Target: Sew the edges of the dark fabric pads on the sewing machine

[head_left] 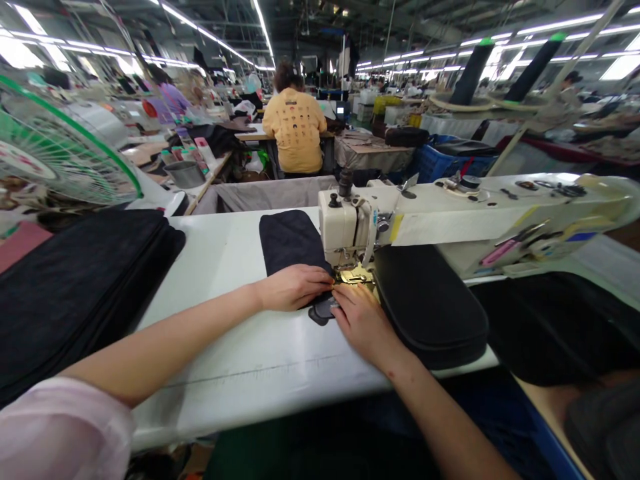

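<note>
Head view, sewing station. White tabletop carries a cream sewing machine, its head at centre and its arm running out toward 3 o'clock.

Left hand: lies palm down on the near end of a dark fabric piece. Fingers together, lightly curled, tips pointing toward 3 o'clock at the brass presser foot. Flat pressing contact, not clenched; thumb hidden, so a pinch cannot be ruled in or out.

Right hand: at 5 o'clock from the presser foot, palm down, fingers extended toward 11 o'clock. Fingertips rest on the near edge of the fabric piece just in front of the foot. Flat, not closed around anything.

The two hands nearly meet, tips just beside each other at the foot.

Dark fabric piece: stretches from the hands toward 12 o'clock, along the left side of the machine head; rounded near corner shows between the hands.

Surroundings: black padded panel at 3 o'clock from the right hand, touching its edge. Stack of black cloth at 9 o'clock, well apart. Green-rimmed fan at 10 o'clock. A person in a yellow shirt sits at 12 o'clock, back turned, at another table.
</note>
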